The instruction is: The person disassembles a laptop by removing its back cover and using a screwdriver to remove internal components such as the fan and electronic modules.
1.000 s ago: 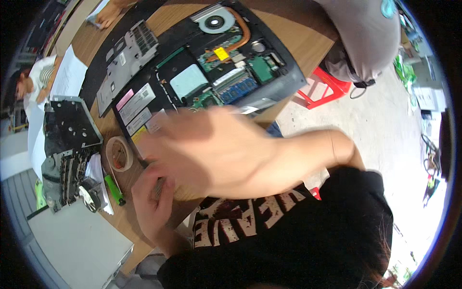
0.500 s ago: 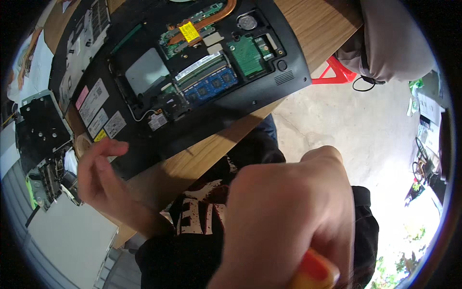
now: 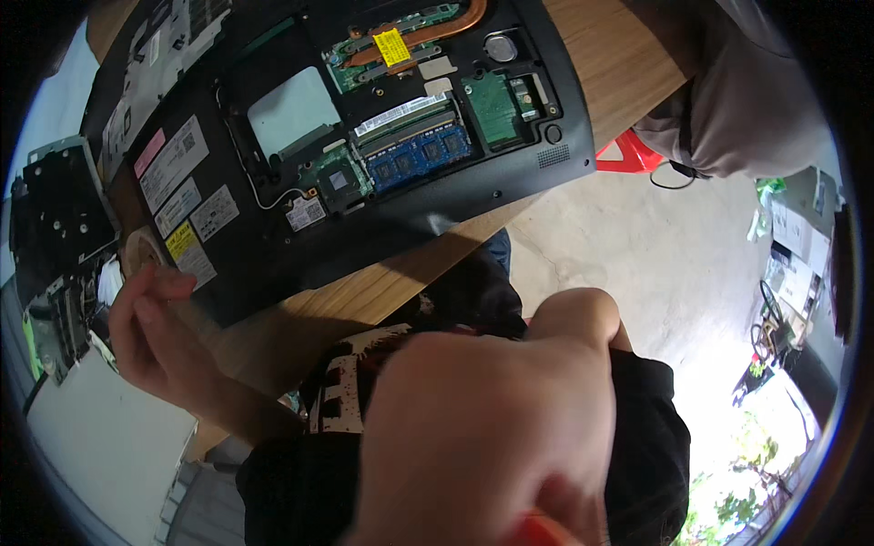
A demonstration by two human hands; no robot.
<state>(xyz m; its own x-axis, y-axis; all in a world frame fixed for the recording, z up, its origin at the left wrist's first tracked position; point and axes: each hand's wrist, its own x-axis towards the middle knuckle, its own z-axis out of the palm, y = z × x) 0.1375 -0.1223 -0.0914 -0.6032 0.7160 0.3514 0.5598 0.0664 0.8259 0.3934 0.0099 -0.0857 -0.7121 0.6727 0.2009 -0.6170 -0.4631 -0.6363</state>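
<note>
The black laptop (image 3: 360, 250) lies upside down on the wooden bench (image 3: 628, 59), in front of the person. Its belly is open, so the parts inside show. A grey cover plate (image 3: 150, 77) is off and lies by the laptop's left side. So the opening part looks done.

Lots of pieces are still in their places, so taking the laptop apart looks only partly done. The blue memory stick (image 3: 419, 159) sits in its slot. The copper pipe (image 3: 432, 35) is in, with a yellow sticker (image 3: 391, 47) near it. The round silver battery (image 3: 501, 47) and the small green board (image 3: 494, 109) are in too.

The left hand (image 3: 164, 350) is up near the laptop's corner, beside a roll of tape (image 3: 144, 247). Its fingers are bent and loose, with a little gap, and I see nothing in them. The right hand (image 3: 492, 414) is big and close, well apart from the laptop. Its fingers curl tight and seem to hold an orange thing (image 3: 546, 531), but most of that is hidden.
</note>
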